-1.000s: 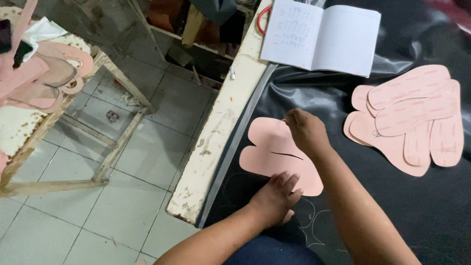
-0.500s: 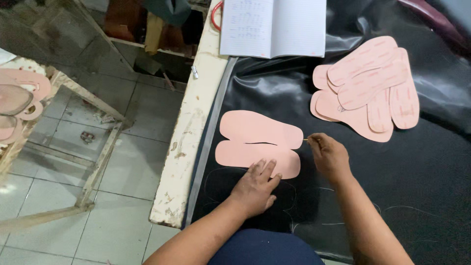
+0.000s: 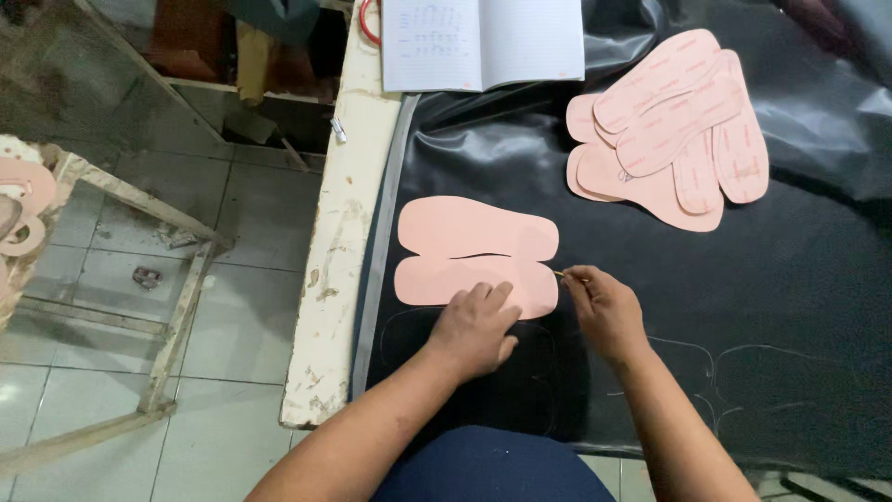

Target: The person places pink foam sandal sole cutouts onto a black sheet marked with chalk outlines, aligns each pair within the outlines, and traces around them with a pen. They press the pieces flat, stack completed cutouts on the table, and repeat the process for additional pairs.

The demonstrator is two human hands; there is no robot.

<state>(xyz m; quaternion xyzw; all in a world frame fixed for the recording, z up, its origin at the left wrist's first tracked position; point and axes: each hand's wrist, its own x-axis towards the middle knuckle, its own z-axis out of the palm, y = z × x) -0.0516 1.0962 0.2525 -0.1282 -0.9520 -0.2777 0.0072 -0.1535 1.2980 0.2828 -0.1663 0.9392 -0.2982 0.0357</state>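
Note:
Two pink sole-shaped templates [image 3: 474,228] lie side by side on a black glossy sheet [image 3: 790,279]. My left hand [image 3: 476,327] rests flat on the nearer template, fingers spread, pressing it down. Just to the right, at that template's right end, my right hand [image 3: 602,309] pinches a thin marking tool [image 3: 561,273] whose tip touches the template's edge. Faint traced outlines [image 3: 706,358] show on the black sheet near both hands.
A stack of several pink sole templates [image 3: 674,125] lies at the back right. An open notebook [image 3: 483,42] sits at the back edge. The worn white table edge [image 3: 339,251] runs down the left, with tiled floor and a wooden frame [image 3: 177,307] beyond.
The pink templates went from a loose overlapping pile to two laid side by side. My left hand has settled onto the nearer one, and my right hand has moved to its right end.

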